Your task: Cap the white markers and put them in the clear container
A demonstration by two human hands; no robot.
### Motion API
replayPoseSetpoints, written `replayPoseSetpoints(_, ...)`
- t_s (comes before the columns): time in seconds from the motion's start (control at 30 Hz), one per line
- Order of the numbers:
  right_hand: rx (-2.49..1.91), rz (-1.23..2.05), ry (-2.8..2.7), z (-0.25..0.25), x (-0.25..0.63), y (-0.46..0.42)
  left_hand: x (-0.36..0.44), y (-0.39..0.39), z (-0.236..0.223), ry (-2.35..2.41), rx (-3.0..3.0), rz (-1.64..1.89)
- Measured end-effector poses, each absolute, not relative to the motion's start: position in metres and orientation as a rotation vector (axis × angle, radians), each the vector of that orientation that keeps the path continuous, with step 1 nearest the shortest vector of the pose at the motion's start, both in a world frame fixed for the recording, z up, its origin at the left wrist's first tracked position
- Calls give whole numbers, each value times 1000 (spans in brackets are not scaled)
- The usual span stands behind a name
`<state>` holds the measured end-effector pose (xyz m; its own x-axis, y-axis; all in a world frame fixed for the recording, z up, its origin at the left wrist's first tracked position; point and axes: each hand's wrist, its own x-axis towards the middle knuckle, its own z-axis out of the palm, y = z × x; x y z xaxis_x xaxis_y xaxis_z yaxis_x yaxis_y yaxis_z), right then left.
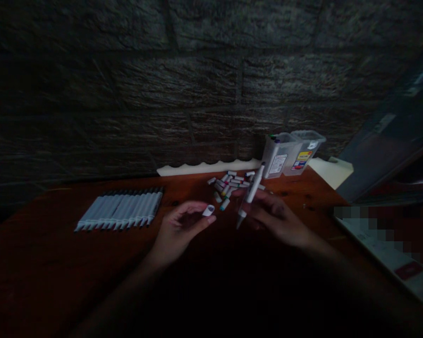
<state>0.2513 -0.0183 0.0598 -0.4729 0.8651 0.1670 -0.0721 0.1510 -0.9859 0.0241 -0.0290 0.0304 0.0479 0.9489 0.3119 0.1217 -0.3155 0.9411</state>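
Between thumb and fingers, my left hand (178, 228) pinches a small white marker cap (208, 211), its hollow end facing up toward me. My right hand (280, 219) grips a white marker (253, 188), tilted, with an uncapped dark tip pointing down and its other end up. Cap and marker are apart. Just beyond both hands lies a loose pile of marker caps (224, 204) with variously coloured ends. Off to the left, several capless markers (118, 210) lie side by side in a neat row, tips toward me.
Two clear plastic containers (292, 152) stand at the back right, the left one with a few markers inside. A wavy-edged white strip (207, 167) runs along the stone block wall (211, 94). The wooden table (38, 244) is dimly lit. A pale box (384, 253) sits at the right.
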Motion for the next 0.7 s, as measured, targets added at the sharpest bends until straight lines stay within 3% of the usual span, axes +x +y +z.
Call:
replayPoseSetpoints(0.2,-708,1445,-2027,63,248,-30,22,-28,28,1068,1490,1361)
replayPoseSetpoints(0.7,-803,1374,-2083,52,245,-28,20,-31,35,1077,1479,1456)
